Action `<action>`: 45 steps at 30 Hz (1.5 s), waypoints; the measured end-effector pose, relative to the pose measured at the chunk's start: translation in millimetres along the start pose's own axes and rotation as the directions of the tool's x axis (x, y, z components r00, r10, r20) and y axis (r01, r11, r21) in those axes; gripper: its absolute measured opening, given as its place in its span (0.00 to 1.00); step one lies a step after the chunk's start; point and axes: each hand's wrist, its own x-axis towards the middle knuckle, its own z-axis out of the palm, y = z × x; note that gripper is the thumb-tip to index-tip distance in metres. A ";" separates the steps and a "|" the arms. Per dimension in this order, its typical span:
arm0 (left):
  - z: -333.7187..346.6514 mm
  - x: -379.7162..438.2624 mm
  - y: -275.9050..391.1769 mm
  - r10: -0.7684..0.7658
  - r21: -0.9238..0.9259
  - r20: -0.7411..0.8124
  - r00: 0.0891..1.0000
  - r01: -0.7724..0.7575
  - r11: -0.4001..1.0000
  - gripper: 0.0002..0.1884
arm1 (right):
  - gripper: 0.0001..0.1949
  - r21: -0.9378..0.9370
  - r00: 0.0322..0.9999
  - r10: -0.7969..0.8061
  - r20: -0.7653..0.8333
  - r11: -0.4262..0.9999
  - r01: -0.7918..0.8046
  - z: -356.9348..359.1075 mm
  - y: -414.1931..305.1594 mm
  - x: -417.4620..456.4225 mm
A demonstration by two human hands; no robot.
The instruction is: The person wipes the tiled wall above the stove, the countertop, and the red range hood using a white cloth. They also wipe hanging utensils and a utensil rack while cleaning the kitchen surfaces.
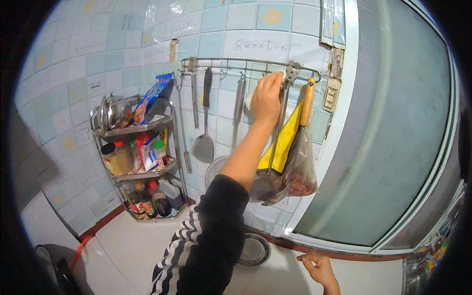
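Observation:
My left hand (267, 97) is raised to the metal wall rack (247, 68), with its fingers closed on a crumpled white cloth (248, 102) that shows at the fingertips and beside the palm. The cloth touches the rack close to its right bracket (292, 72). Below the hand hang a ladle (262, 187), a yellow cloth (280, 149), a wooden-handled utensil (308, 103) and a clear plastic bag (304, 180). A metal-handled utensil (240, 96) and a spatula (203, 148) hang to the left. My right hand (317, 267) is low at the right, fingers curled, with nothing visible in it.
At the left stands a three-tier corner shelf (142, 128) with a metal teapot (116, 112), packets and several bottles. Round metal pans (254, 250) lie on the counter below. A framed glass panel (368, 129) is at the right, next to a wall socket (332, 94). A mesh strainer (215, 171) hangs behind my arm.

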 end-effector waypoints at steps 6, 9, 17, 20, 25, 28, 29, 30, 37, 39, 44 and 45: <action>-11.0 -7.4 -9.8 0.154 0.097 0.075 0.985 -0.161 0.982 0.17 | 0.10 0.031 0.999 0.031 0.019 0.999 -0.032 4.7 -6.4 -8.2; -18.6 -6.0 -10.7 0.122 0.074 0.143 0.982 -0.134 0.988 0.17 | 0.10 0.005 0.999 0.001 0.039 1.000 -0.001 6.0 -21.6 -2.6; -53.6 -4.7 -12.5 -0.555 -0.342 0.147 0.819 0.568 0.748 0.12 | 0.11 -0.058 0.975 -0.222 0.030 0.973 0.223 -26.1 -104.4 63.0; -64.4 -7.7 0.6 -0.739 -0.465 0.322 0.593 0.778 0.422 0.14 | 0.19 0.024 0.931 -0.365 -0.025 0.931 0.365 -33.7 -130.5 118.0; -102.9 -44.5 70.4 -0.515 -0.545 0.612 0.600 0.792 0.275 0.17 | 0.27 0.507 0.949 -0.186 -0.255 0.810 0.296 -14.8 -213.9 183.7; -95.9 -50.6 55.4 -0.355 -0.611 0.708 0.610 0.782 0.125 0.20 | 0.21 0.517 0.881 -0.199 -0.429 0.746 0.421 -11.6 -207.7 226.2; -96.1 -43.1 36.2 -0.289 -0.613 0.765 0.575 0.788 -0.057 0.21 | 0.19 0.395 0.854 -0.246 -0.459 0.804 0.445 -22.8 -204.3 235.2; -98.3 -37.6 20.3 -0.346 -0.666 0.684 0.642 0.743 0.064 0.23 | 0.17 0.278 0.831 -0.301 -0.469 0.842 0.462 -30.3 -207.1 246.5; -52.4 -56.8 -12.2 -0.205 0.140 0.455 0.867 0.158 0.978 0.31 | 0.16 -0.773 0.429 -0.888 -0.164 0.386 0.503 -19.2 -264.5 311.0; -48.0 -65.9 -10.3 -0.203 0.112 0.447 0.871 0.170 0.979 0.31 | 0.18 -0.886 0.448 -0.892 -0.059 0.254 0.389 -10.8 -269.7 328.0; -29.5 -74.9 -26.0 -0.170 0.176 0.581 0.796 0.081 0.981 0.36 | 0.17 -0.988 0.517 -0.854 -0.060 0.123 0.089 10.3 -268.8 374.6; -33.6 -72.6 -26.4 -0.140 0.240 0.626 0.767 -0.019 0.971 0.35 | 0.16 -0.994 0.521 -0.850 -0.078 0.109 0.029 14.5 -270.6 381.2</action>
